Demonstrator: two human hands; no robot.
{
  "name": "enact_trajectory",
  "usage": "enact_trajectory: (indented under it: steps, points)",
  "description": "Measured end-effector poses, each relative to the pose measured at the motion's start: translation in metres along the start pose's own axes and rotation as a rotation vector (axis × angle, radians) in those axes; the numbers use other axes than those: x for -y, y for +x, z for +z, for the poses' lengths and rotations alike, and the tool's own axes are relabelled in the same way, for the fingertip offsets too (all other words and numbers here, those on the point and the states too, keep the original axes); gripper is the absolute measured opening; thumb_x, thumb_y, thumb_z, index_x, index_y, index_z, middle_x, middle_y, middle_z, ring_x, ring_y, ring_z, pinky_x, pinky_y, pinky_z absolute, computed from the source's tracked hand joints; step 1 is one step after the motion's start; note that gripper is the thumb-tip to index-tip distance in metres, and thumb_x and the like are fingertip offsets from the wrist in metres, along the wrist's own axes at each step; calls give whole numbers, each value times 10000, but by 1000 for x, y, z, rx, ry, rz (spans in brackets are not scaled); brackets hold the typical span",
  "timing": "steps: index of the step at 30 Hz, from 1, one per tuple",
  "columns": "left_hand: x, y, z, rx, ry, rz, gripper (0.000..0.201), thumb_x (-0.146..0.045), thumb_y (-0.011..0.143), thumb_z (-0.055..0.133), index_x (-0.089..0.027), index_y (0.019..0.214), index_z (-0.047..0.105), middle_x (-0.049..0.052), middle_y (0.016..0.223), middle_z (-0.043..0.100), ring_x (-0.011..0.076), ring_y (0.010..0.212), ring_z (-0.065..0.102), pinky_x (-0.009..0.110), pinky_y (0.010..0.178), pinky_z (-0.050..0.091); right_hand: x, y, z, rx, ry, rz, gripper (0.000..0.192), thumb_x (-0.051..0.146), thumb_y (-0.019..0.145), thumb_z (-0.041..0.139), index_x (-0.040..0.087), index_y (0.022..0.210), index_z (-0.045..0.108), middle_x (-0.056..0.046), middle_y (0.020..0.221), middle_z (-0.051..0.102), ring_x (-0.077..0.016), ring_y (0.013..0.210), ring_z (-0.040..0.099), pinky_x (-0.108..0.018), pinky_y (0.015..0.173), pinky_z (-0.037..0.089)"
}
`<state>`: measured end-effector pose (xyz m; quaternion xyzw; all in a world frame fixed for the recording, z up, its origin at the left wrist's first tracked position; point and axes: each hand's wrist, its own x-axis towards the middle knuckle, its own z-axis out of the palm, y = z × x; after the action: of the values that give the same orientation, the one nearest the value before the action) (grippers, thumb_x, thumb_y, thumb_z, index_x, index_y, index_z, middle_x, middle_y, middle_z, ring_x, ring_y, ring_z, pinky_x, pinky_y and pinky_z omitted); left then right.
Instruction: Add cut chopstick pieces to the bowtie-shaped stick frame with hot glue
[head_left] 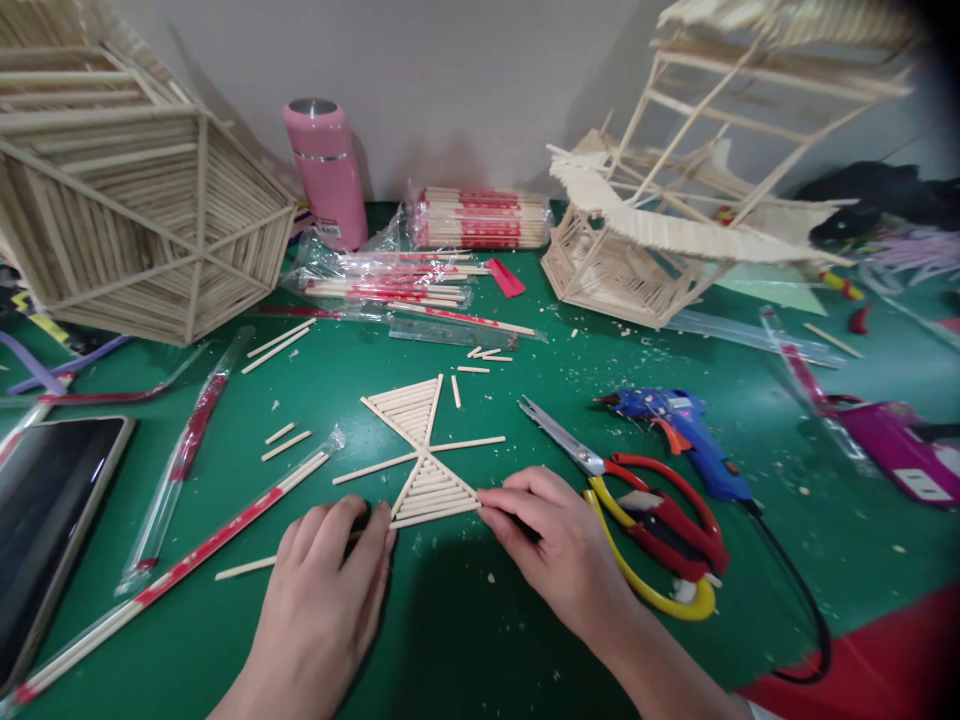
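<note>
A flat star-shaped frame of thin wooden sticks (435, 492) lies on the green table, its spokes crossing at the centre. Two opposite wedges are filled with parallel sticks; the far wedge (409, 405) points away from me. My right hand (559, 540) pinches the right end of the outermost stick (436, 516) of the near wedge between thumb and fingers. At that stick's left end, my left hand (326, 575) has its thumb and fingertips closed against the corner. A loose stick (246, 568) pokes out from under the left hand.
Scissors (600, 460) and a blue glue gun (686, 430) lie at right. Wrapped chopsticks (217, 535), a phone (56, 530) and short stick pieces (285, 445) lie at left. Behind stand a pink bottle (330, 175), chopstick packs (480, 220) and two stick models (150, 220), (637, 240).
</note>
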<state>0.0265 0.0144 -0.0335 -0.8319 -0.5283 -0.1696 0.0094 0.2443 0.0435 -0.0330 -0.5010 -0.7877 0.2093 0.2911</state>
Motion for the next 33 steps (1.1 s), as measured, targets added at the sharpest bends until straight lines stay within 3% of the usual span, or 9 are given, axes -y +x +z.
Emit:
enact_trajectory:
  steps: [10,24,28,33]
  points:
    - [0,2,-3,-22,-155,-56,191,-153,860,440,-120,986,580,104,915,511,203,791,505,344,641,477,-1,-1,1,-9,-4,3,155,173,836,537,189,905,675,-42,754,600,-161,699,569,-281,595,476]
    - [9,-2,0,36,-126,-47,207,-159,862,444,-174,1008,590,89,926,553,197,802,523,320,655,455,-1,-1,1,7,21,13,151,156,830,542,173,908,671,-47,760,594,-162,704,563,-286,605,472]
    - [11,-2,1,48,-113,22,202,-149,855,459,-177,1023,566,81,928,536,185,795,507,293,629,451,-1,-2,0,7,22,18,156,163,830,538,173,923,663,-48,774,594,-165,718,568,-288,614,479]
    - [8,0,0,46,-147,-31,177,-134,867,440,-150,990,566,86,924,506,194,803,480,319,639,439,-2,-1,0,9,26,10,157,161,821,549,156,937,656,-57,786,595,-170,730,571,-289,626,481]
